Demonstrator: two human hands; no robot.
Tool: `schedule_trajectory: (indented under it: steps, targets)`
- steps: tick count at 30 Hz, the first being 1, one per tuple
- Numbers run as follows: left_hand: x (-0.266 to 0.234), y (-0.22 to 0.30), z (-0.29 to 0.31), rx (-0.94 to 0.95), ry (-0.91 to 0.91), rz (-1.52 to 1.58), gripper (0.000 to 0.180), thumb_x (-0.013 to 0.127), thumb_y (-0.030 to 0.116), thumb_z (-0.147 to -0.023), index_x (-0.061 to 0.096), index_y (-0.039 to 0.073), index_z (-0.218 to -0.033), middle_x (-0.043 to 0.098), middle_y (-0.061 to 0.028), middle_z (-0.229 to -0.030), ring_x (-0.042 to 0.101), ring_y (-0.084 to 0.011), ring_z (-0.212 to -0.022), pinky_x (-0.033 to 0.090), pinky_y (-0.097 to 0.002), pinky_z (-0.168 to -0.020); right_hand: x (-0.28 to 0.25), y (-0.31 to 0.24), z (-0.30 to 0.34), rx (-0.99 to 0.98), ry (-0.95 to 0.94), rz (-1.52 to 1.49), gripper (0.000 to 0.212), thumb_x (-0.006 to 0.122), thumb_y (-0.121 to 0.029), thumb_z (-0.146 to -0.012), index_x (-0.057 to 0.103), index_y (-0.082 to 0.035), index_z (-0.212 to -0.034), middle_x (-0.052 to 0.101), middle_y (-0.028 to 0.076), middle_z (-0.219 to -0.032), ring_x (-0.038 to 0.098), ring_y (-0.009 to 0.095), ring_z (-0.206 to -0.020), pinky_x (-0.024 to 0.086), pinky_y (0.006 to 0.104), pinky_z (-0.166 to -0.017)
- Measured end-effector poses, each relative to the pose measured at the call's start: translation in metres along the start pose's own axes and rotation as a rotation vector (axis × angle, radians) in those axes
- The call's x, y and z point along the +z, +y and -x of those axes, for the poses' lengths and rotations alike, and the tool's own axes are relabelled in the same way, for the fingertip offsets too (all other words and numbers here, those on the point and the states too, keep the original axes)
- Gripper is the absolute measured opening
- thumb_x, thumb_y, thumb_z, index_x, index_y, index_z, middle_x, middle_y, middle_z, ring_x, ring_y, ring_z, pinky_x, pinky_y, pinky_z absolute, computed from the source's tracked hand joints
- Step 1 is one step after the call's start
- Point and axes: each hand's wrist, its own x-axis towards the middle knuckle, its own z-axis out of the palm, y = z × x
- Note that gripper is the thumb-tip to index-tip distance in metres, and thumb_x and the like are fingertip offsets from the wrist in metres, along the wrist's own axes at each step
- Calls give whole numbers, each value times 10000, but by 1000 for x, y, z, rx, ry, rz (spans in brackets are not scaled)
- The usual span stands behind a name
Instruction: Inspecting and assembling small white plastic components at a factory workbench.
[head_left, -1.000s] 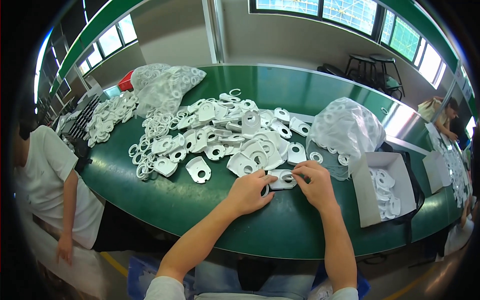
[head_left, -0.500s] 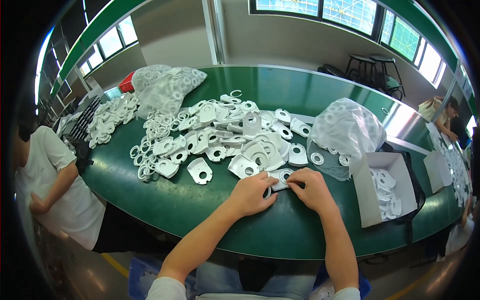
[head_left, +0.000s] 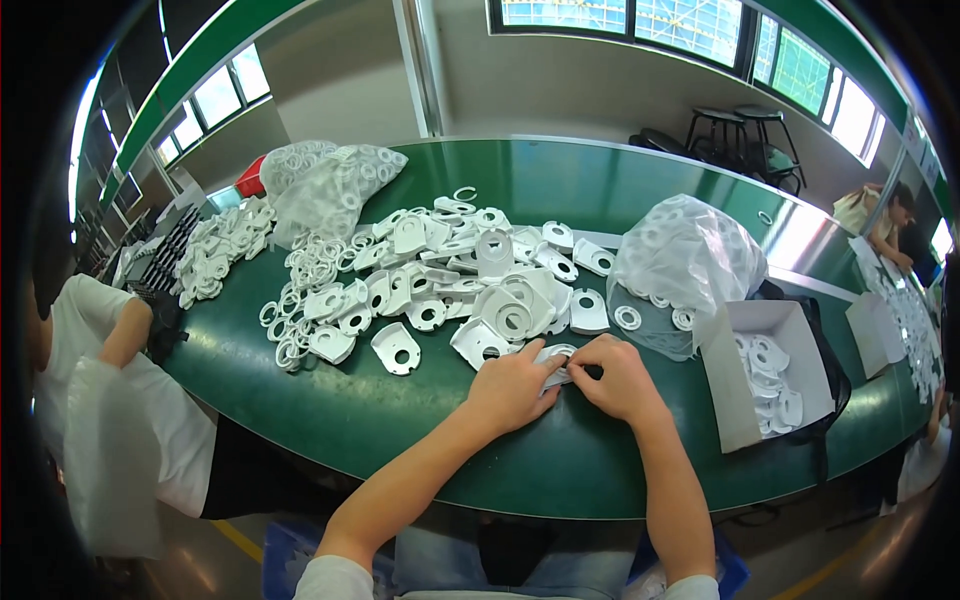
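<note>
In front of me on the green table, both hands meet at a white plastic plate point(head_left: 552, 382) with a round opening. My left hand point(head_left: 508, 388) grips it from the left, index finger stretched across its top and thumb at the near edge. On the plate lies a white ring point(head_left: 560, 352), partly covered by fingers. My right hand point(head_left: 618, 380) is closed, thumb and index fingertip pinched at the ring's right side. Just beyond my hands is a heap of similar white plates point(head_left: 440, 270), with one single plate point(head_left: 397, 350) lying apart to the left.
Loose white rings point(head_left: 290, 315) lie left of the heap, below a clear bag of rings point(head_left: 330, 185). Another clear bag point(head_left: 685, 250) stands right, beside an open white box point(head_left: 725, 390) holding white parts. A person point(head_left: 150, 390) sits at left; another person point(head_left: 885, 225) is far right.
My left index finger has moved up and right across the plate, and my right hand has shifted slightly left. A translucent bag now shows in front of the person at left.
</note>
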Motion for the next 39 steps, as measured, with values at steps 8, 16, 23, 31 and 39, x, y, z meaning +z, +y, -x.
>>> schedule_trajectory:
  steps: [8,16,23,31,39]
  targets:
    - [-9,-1,-4,-69,461,256,429,767,270,-708,674,155,-1110,612,-143,-1112,656,-276,-774,533,-342,-662,0,-2,1,345,248,-698,217,551,-108,-918,643,43,-1044,674,101,-958,635,157,-875,516,279,-735]
    - [-15,3,-1,-4,444,235,438,778,195,-706,666,130,-1125,593,-108,-1110,629,-191,-714,490,-276,-586,39,-24,0,465,191,-1179,251,483,-194,-981,604,15,-1051,616,13,-845,575,68,-722,482,224,-622]
    - [-28,-28,1,-477,-93,1187,214,645,134,-868,666,3,-1037,577,43,-742,491,-23,-672,406,-186,-569,21,-12,-2,640,38,-1172,311,459,-227,-966,565,37,-1090,667,145,-950,678,257,-777,524,301,-533]
    - [-43,-54,10,-226,-280,961,126,641,51,-823,696,-11,-918,663,-46,-790,585,-82,-707,466,-238,-642,18,-12,-3,617,-85,-1172,333,429,-231,-980,529,33,-1157,652,157,-992,672,268,-800,511,300,-533]
    - [-56,-60,11,-131,-9,811,93,661,34,-811,704,-12,-880,664,-47,-784,584,-92,-660,459,-249,-592,17,-14,-3,586,-108,-1205,315,527,-126,-924,492,28,-1197,631,144,-1030,659,235,-824,524,303,-561]
